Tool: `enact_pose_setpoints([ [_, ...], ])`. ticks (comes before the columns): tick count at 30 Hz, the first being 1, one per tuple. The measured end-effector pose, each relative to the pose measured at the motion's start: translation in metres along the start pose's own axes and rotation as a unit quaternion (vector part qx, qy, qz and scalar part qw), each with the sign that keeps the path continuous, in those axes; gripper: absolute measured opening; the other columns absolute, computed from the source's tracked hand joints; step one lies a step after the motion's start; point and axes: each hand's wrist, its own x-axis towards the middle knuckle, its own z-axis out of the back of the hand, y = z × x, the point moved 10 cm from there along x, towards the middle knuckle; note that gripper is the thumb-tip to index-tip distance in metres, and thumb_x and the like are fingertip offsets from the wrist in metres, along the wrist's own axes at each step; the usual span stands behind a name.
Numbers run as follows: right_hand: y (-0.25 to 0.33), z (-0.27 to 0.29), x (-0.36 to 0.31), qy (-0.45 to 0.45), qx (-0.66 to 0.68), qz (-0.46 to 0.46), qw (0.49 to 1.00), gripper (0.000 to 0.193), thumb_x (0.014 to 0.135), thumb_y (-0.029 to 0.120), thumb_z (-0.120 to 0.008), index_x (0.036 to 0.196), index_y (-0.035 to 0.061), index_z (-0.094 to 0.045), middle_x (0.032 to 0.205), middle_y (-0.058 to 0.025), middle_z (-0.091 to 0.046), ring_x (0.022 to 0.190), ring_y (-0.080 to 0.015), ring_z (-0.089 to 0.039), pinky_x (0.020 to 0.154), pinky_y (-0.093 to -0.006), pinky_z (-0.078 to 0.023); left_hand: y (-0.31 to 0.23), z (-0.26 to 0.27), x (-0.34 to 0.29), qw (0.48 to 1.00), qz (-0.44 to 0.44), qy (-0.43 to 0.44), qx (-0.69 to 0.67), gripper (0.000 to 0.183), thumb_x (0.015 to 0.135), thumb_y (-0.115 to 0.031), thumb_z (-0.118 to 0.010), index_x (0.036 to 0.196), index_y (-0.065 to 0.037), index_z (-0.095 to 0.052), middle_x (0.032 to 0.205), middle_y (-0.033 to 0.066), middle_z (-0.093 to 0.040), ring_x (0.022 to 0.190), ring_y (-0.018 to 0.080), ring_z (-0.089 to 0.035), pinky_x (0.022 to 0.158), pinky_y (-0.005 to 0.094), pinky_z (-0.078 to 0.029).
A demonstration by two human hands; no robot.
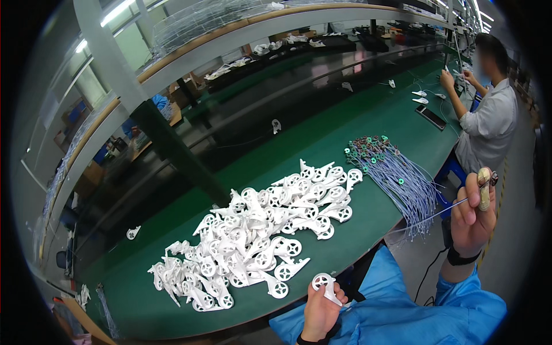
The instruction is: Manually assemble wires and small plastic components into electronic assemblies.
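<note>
My left hand is closed around a white plastic part with a spoked round end and a tapering arm, just off the table's near edge. Raised at the right, my right hand pinches a thin grey cable. A small dark component shows at the fingertips, and one digit wears a yellowish cover. The cable trails from this hand down to the left. In front of my left hand lies a large heap of similar white parts. A bundle of grey-blue cables with green and brown ends lies nearest my right hand.
The green table runs from lower left to upper right. Beyond it stand a dark post and a shelf frame. A co-worker sits at the far right, near a dark phone-like device and several white parts.
</note>
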Motion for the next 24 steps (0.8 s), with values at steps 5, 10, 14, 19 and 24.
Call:
enact_pose_setpoints([
  [5,0.008,-0.034,0.013,0.069,0.036,0.013,0.997,0.025,0.096,0.005,-0.046,0.119,-0.0006,-0.037,0.090,-0.0097,-0.046,0.063,-0.0132,-0.051,0.054,-0.0259,-0.047,0.009,0.001,0.010,0.999,0.022,0.021,-0.033,0.029,0.087,-0.012,-0.045,0.116,-0.009,-0.041,0.098,0.0135,-0.052,0.082,0.0240,-0.049,0.072,0.0370,-0.042],
  [10,0.010,-0.056,0.013,0.125,0.093,0.018,0.988,0.022,0.095,0.008,-0.049,0.112,0.0027,-0.036,0.088,-0.0129,-0.051,0.061,-0.0193,-0.057,0.052,-0.0317,-0.050,0.014,0.007,0.014,0.999,0.036,0.000,-0.034,0.035,0.081,-0.005,-0.045,0.116,-0.008,-0.042,0.098,0.0142,-0.053,0.083,0.0236,-0.049,0.070,0.0351,-0.042],
  [14,0.006,-0.051,0.002,0.127,0.094,0.002,0.987,0.021,0.095,0.007,-0.049,0.109,0.0040,-0.034,0.087,-0.0137,-0.051,0.060,-0.0210,-0.057,0.051,-0.0334,-0.049,0.010,-0.003,0.009,0.998,0.033,0.017,-0.047,0.033,0.081,-0.003,-0.045,0.114,-0.008,-0.044,0.096,0.0136,-0.053,0.081,0.0224,-0.049,0.068,0.0333,-0.042],
  [19,0.005,-0.022,-0.005,0.077,0.060,0.014,0.995,0.022,0.093,0.007,-0.052,0.108,0.0037,-0.036,0.084,-0.0129,-0.051,0.058,-0.0188,-0.055,0.049,-0.0293,-0.048,0.005,-0.020,0.001,0.990,0.020,0.100,-0.098,0.031,0.089,-0.007,-0.044,0.120,-0.005,-0.046,0.102,0.0161,-0.057,0.085,0.0267,-0.054,0.072,0.0366,-0.046],
  [24,0.021,-0.003,-0.007,0.046,0.017,0.059,0.997,0.024,0.091,0.006,-0.056,0.107,0.0034,-0.038,0.083,-0.0111,-0.051,0.057,-0.0159,-0.053,0.048,-0.0267,-0.047,0.002,-0.026,-0.010,1.000,-0.011,0.014,0.002,0.033,0.085,0.000,-0.047,0.117,-0.008,-0.043,0.090,0.0097,-0.051,0.074,0.0192,-0.049,0.061,0.0294,-0.043],
])
